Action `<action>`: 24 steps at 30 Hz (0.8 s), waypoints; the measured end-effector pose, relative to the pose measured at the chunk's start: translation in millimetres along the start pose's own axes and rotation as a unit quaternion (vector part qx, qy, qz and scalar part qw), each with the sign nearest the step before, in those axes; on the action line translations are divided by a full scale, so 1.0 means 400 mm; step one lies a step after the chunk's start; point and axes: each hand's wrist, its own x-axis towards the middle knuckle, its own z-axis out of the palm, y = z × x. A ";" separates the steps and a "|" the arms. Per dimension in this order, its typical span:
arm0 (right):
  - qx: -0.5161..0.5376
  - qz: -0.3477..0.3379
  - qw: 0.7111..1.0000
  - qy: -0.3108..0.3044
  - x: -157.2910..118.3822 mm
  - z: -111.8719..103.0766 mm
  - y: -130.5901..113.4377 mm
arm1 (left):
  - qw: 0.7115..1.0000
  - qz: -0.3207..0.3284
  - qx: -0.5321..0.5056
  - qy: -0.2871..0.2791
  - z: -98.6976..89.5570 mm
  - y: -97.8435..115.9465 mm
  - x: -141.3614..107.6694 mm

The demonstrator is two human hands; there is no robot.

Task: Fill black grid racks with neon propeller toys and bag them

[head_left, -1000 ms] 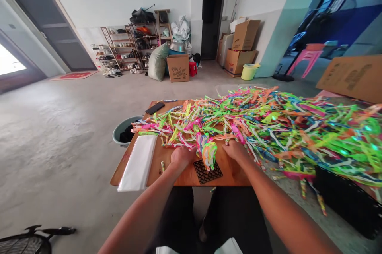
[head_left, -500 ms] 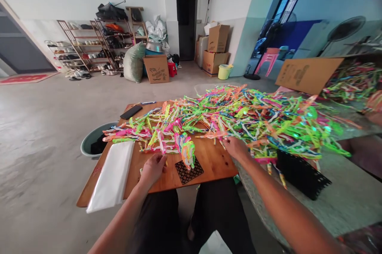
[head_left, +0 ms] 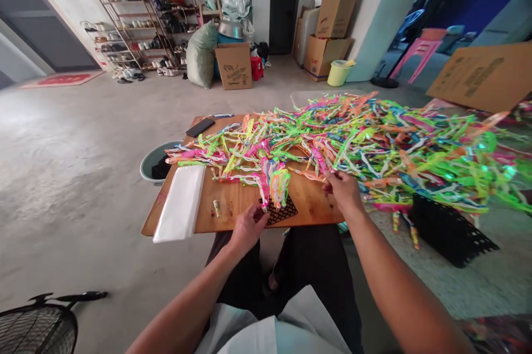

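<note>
Basin (head_left: 146, 164) w/ blk stuff (head_left: 161, 169); L hand (head_left: 249, 227) pinching pink strip (head_left: 264, 188) at blk grid (head_left: 286, 213), R hand (head_left: 344, 192) pinching 2nd strip (head_left: 319, 159), both near-closed.

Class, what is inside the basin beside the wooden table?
Black material, perhaps cloth, lies in the basin. The wooden table covers its right side; anything there is hidden.

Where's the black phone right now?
Head view, left of centre: the black phone lies flat near the wooden board's far left corner, beyond the white plastic sheets and left of the colourful strips' pile.
</note>
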 end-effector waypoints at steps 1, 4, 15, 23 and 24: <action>0.009 0.015 1.000 -0.021 -0.010 0.003 -0.008 | 0.999 0.014 0.035 -0.001 -0.002 -0.001 0.008; 0.024 0.074 0.982 -0.171 -0.065 0.010 -0.020 | 0.993 0.024 0.108 0.028 -0.018 0.001 0.034; -0.083 0.026 0.958 -0.272 -0.214 0.166 0.065 | 0.997 0.023 0.048 0.055 0.012 -0.019 0.015; -0.210 -0.110 0.944 -0.230 -0.224 0.168 0.085 | 0.990 0.008 0.110 0.083 0.036 -0.027 0.017; -0.219 -0.118 0.941 -0.228 -0.225 0.169 0.086 | 0.988 0.008 0.120 0.092 0.039 -0.025 0.016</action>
